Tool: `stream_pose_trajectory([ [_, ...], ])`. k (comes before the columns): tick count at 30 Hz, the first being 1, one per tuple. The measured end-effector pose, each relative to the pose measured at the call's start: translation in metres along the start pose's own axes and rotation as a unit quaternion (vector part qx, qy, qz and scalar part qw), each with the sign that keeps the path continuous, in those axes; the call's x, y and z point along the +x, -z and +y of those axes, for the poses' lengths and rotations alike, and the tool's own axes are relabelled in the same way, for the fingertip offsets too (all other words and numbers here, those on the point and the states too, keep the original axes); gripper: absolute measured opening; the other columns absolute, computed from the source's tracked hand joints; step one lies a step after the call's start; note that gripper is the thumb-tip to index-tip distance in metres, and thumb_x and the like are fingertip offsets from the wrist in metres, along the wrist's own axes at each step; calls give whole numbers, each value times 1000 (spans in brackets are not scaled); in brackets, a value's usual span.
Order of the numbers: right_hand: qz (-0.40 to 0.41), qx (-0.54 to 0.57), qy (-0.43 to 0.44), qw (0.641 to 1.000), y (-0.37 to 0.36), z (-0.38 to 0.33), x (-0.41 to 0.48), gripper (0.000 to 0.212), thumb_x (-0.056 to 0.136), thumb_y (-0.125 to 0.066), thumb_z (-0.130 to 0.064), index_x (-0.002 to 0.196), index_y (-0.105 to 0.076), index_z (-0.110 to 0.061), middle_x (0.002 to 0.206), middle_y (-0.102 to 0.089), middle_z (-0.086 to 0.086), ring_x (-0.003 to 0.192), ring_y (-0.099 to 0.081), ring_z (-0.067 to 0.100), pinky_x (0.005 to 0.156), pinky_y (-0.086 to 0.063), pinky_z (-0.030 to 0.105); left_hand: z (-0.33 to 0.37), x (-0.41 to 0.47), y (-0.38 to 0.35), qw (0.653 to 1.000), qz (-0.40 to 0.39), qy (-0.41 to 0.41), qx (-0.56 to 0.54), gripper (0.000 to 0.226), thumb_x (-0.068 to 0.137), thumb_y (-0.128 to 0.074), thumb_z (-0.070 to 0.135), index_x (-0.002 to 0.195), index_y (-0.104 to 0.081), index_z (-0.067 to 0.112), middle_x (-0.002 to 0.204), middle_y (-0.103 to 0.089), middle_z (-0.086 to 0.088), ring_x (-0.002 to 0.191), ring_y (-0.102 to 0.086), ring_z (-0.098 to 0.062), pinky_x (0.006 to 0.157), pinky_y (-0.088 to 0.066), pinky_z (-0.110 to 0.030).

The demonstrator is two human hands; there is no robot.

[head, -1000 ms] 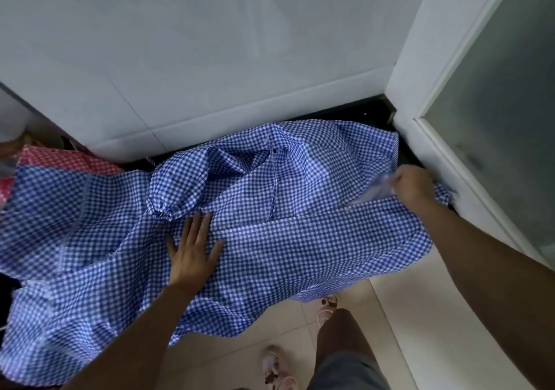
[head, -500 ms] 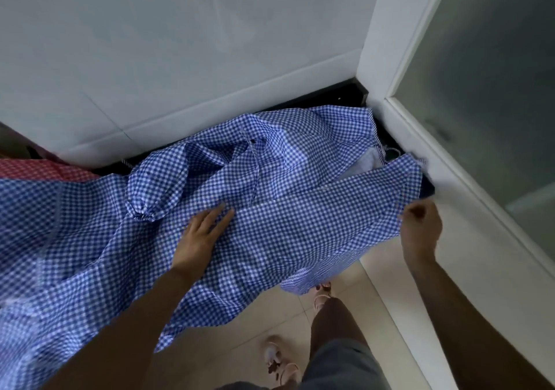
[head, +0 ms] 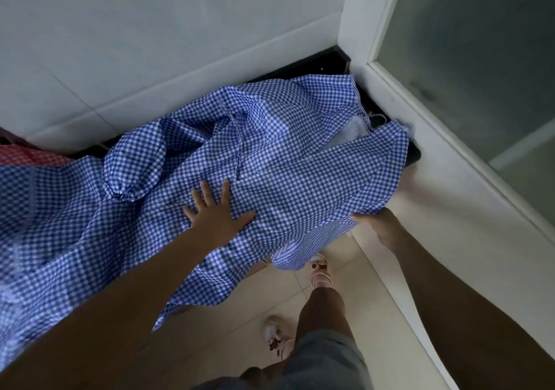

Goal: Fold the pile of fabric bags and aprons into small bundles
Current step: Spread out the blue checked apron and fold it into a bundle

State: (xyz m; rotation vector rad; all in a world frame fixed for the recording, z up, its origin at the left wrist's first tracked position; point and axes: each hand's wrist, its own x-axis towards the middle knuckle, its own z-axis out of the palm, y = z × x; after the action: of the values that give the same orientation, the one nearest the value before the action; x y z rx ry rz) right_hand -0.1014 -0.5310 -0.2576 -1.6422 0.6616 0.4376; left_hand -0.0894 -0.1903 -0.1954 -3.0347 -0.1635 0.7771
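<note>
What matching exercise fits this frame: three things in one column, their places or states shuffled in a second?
Column one:
1. left hand
2. right hand
3. red checked fabric

Column two:
A. grips the near right edge of the blue checked fabric
B. lies at the far left, by the wall
C. presses flat, fingers spread, on the blue checked fabric

Pairs: 1-C; 2-A; 3-B

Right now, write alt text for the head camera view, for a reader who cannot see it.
A person's left hand presses flat on a crumpled blue-and-white checked fabric apron spread over a black ledge, while the right hand holds the apron's near right edge. A red checked cloth shows at far left.
</note>
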Motion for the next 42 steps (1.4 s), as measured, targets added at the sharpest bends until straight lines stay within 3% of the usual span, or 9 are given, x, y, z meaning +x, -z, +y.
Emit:
stream_pose_trajectory([
  [5,-109,-115,-8,987,-11,31,-10,65,50,-91,-32,103,-63,-7,96,-70,3,86,-63,13,86,-53,33,-5,10,15,1000,-13,13,-26,114,56,-17,87,147,25,33,155,23,-21,143,14,-44,110,-3,-67],
  [8,-84,-200,-25,976,-22,50,-24,27,74,-78,-16,91,-66,-1,89,-64,7,82,-58,16,74,-46,26,-9,15,22,999,-27,9,-30,112,60,-28,86,147,23,36,155,23,-21,142,14,-45,108,-4,-69],
  [12,-85,-72,-1,994,-25,49,-47,19,86,-62,-17,99,-64,-4,93,-67,7,85,-62,19,81,-46,31,5,13,32,1000,-18,13,-11,106,80,-50,69,148,22,30,155,17,-24,143,10,-44,108,-5,-67],
  [16,-45,-8,38,998,-19,76,-41,62,67,-66,-55,111,-62,-12,112,-68,12,106,-62,32,97,-46,50,35,-5,21,957,177,-226,-50,88,84,-60,-7,153,-9,14,151,-23,-24,135,-29,-38,109,-32,-46],
  [19,23,-40,81,996,-29,40,-77,41,96,-49,-30,132,-47,-11,123,-56,-3,114,-52,18,101,-38,36,49,-20,2,887,220,-384,-134,65,70,-39,-17,131,-53,0,112,-62,-18,102,-57,-24,85,-52,-31],
  [26,28,-165,258,951,-37,-8,-115,21,101,-44,-19,104,-57,-3,89,-64,6,77,-60,17,69,-41,22,113,-65,6,856,-31,-478,-194,82,88,-62,6,148,-16,38,112,-41,15,90,-48,4,84,-37,-4],
  [30,0,-136,278,951,-32,-28,-134,14,97,-52,-22,97,-61,-12,87,-66,-8,74,-61,-4,67,-42,11,136,-55,26,854,-91,-455,-233,52,87,-64,6,135,-50,17,90,-53,20,72,-52,10,69,-40,-9],
  [34,-75,-183,197,960,-11,-34,-136,18,81,-73,-33,83,-59,-22,75,-63,-9,65,-59,4,59,-44,19,146,-41,42,864,-20,-468,-184,9,88,-61,4,92,-68,-1,82,-63,-5,79,-60,-21,68,-41,-22],
  [42,-321,-522,-30,789,45,-27,-149,20,72,-81,-33,70,-62,-26,50,-57,-20,58,-55,-3,50,-37,6,150,5,69,936,111,-227,-246,11,86,-51,-1,79,-60,2,68,-54,-3,68,-48,-21,52,-33,-26],
])
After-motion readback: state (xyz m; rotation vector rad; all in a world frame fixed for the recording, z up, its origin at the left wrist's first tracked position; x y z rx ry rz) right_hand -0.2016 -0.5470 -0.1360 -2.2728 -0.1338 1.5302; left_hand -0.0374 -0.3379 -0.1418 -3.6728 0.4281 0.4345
